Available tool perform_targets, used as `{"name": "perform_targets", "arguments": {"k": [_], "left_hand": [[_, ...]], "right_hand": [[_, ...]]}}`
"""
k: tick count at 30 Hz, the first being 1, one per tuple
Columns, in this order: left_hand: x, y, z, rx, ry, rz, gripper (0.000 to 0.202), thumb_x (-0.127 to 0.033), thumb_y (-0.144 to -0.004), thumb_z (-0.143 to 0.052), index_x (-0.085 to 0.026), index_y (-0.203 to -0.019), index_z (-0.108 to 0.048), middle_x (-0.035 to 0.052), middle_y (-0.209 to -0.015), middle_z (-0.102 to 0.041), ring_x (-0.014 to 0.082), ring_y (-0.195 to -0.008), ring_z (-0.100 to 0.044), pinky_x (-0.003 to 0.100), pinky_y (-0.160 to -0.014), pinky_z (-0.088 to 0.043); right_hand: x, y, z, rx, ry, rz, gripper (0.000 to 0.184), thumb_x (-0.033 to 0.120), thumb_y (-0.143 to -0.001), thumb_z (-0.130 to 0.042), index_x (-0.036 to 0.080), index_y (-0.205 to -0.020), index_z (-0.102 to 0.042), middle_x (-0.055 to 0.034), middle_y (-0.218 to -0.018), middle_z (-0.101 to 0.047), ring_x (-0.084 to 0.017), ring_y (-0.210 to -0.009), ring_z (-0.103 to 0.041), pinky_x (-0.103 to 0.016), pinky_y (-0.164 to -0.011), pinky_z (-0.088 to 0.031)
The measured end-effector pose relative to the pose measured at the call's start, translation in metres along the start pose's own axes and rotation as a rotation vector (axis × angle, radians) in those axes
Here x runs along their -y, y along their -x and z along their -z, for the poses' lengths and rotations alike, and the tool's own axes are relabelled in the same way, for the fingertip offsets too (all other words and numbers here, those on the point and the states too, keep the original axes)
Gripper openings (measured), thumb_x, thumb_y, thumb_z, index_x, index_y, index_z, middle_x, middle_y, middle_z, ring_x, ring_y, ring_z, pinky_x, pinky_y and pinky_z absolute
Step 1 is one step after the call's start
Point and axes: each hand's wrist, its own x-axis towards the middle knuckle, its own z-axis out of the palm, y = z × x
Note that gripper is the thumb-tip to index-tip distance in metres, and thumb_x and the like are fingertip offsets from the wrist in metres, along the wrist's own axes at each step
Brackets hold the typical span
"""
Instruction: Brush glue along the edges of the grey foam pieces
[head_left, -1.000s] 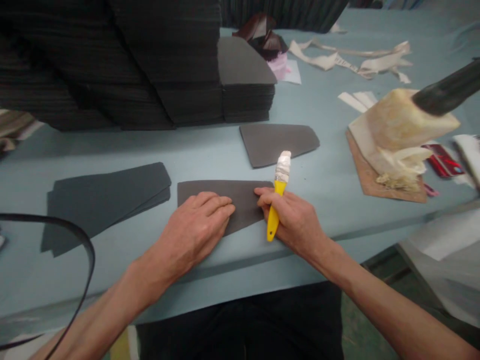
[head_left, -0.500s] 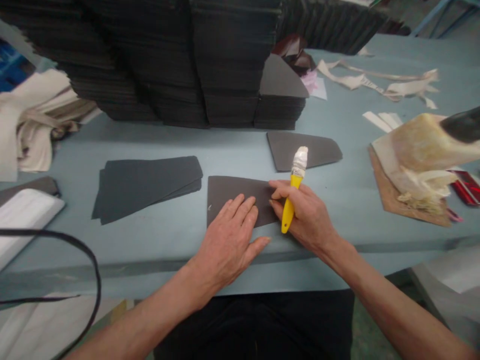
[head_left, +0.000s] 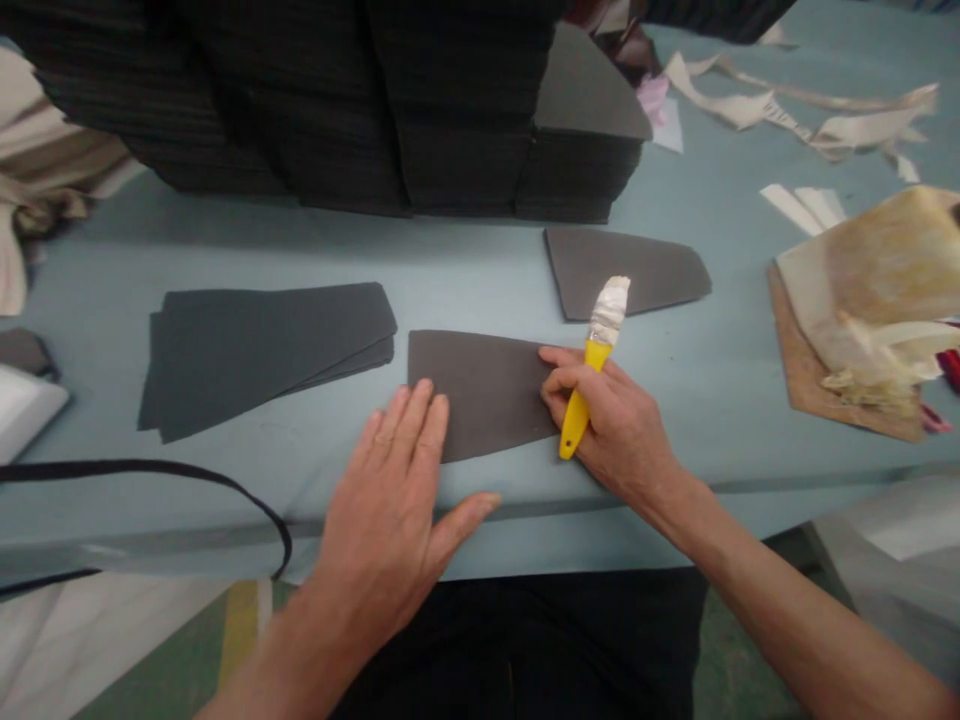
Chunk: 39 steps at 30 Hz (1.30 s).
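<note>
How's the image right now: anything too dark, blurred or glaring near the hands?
Head view: the tall stacks sink to near black, sheet edges hard to read; head view: soft shadow on the table at their foot; head view: left forearm slightly smeared, yellow brush fairly clear, no harsh glare on the grey sheet.

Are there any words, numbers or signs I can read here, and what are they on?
None that I can read.
Pale strip at the back right: small dark marks, maybe printing, too blurred to read.
Yellow-handled brush: no lettering shows.
Grey piece by the hands: no lettering shows.
</note>
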Motion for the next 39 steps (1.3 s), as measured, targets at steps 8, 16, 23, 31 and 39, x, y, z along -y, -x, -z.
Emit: {"name": "perform_targets", "arguments": {"k": [8,16,23,31,39], "left_hand": [[0.018,0.040,0.014,-0.129,0.074,0.294,0.084,-0.052,-0.108,-0.049,-0.023,-0.176,-0.010,0.0230,-0.178,-0.030,0.0484,-0.166,-0.025,0.078,-0.131,-0.026],[-0.006,-0.026,0.023,-0.467,1.074,0.541,0.027,-0.045,-0.107,-0.059,-0.028,-0.119,-0.077,0.0035,-0.104,-0.080,0.0199,-0.092,-0.075,0.036,-0.087,-0.064],[0.009,-0.116,0.021,-0.277,1.629,0.643,0.043,-0.054,-0.103,-0.060,-0.019,-0.081,-0.069,0.0025,-0.074,-0.066,0.0126,-0.063,-0.062,0.024,-0.060,-0.056],[0.024,-0.094,0.018,-0.012,1.419,0.738,0.034,-0.050,-0.087,-0.077,-0.016,-0.086,-0.073,0.0073,-0.079,-0.073,0.0169,-0.065,-0.069,0.024,-0.057,-0.061],[0.015,-0.085,0.021,0.047,0.789,0.630,0.047,-0.068,-0.084,-0.065,-0.023,-0.079,-0.075,0.0090,-0.075,-0.074,0.0196,-0.057,-0.066,0.026,-0.045,-0.056]], "right_hand": [[0.000,0.000,0.000,-0.011,-0.011,-0.020,0.013,0.014,-0.101,-0.061,0.025,-0.095,-0.061,-0.0136,-0.129,-0.081,-0.029,-0.119,-0.078,-0.047,-0.098,-0.065],[0.000,0.000,-0.001,-0.020,-0.001,-0.018,0.012,0.016,-0.103,-0.061,0.026,-0.097,-0.060,-0.0136,-0.130,-0.081,-0.029,-0.118,-0.078,-0.046,-0.097,-0.065],[-0.001,0.000,-0.001,-0.022,-0.030,-0.023,0.012,0.016,-0.103,-0.060,0.026,-0.098,-0.061,-0.0118,-0.126,-0.081,-0.028,-0.122,-0.076,-0.044,-0.099,-0.063],[-0.004,0.000,-0.002,0.008,-0.014,-0.033,0.011,0.017,-0.105,-0.057,0.024,-0.100,-0.064,-0.0117,-0.130,-0.080,-0.026,-0.119,-0.075,-0.042,-0.099,-0.061],[-0.006,-0.002,-0.002,0.063,-0.006,-0.031,0.016,0.018,-0.108,-0.052,0.020,-0.104,-0.068,-0.0163,-0.134,-0.078,-0.029,-0.118,-0.075,-0.043,-0.099,-0.059]]}}
